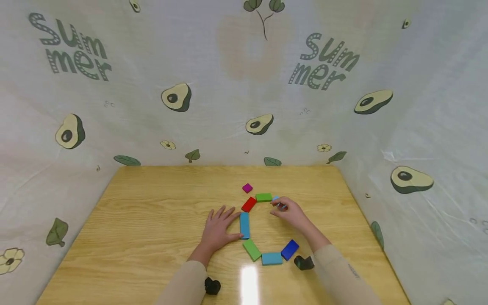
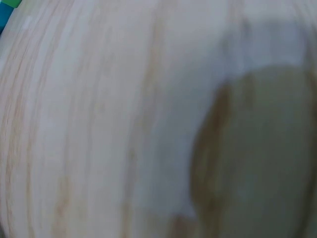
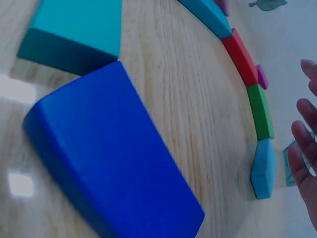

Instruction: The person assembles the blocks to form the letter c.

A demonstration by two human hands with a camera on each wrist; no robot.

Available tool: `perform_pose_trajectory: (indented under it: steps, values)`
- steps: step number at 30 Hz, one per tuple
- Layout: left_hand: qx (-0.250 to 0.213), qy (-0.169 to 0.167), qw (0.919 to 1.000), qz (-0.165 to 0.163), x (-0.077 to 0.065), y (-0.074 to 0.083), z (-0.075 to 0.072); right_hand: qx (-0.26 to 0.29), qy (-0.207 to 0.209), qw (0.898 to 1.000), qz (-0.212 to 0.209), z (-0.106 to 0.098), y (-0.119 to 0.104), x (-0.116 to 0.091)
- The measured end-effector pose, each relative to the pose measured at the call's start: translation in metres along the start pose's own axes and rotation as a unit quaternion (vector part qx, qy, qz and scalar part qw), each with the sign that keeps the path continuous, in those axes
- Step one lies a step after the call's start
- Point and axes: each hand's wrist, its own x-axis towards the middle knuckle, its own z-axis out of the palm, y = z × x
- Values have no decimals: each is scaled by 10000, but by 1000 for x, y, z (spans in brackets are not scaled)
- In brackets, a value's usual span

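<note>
Fingers spread, my left hand (image 1: 218, 231) rests at the left side of a light blue block (image 1: 245, 225); its index fingertip and thumb are right by the block's two ends. My right hand (image 1: 292, 212) is over another light blue block (image 1: 275, 198), partly hidden by the fingers in the head view. In the right wrist view that block (image 3: 263, 169) lies on the table against a green block (image 3: 260, 111), with loosely bent fingers (image 3: 304, 141) beside it. A red block (image 1: 249, 204) sits between the green block (image 1: 264, 198) and the left-hand block.
The curve continues with a lower green block (image 1: 252, 250), a front light blue block (image 1: 272, 259) and a dark blue block (image 1: 290, 250). A small magenta block (image 1: 247, 188) lies behind the red one. A printed cloth (image 1: 228, 84) encloses the wooden table (image 1: 152, 212).
</note>
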Motion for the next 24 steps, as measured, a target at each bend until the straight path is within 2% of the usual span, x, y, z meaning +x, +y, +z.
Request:
perform_pose_trajectory:
  steps: [7, 16, 24]
  values:
    - [-53, 184, 9998, 101, -1, 0, 2, 74, 19, 9998, 160, 14, -8, 30]
    - [38, -11, 10000, -67, -2, 1, 2, -33, -188, 9993, 312, 27, -10, 62]
    - [167, -11, 9999, -18, 0, -1, 0, -266, -153, 9986, 431, 35, -8, 88]
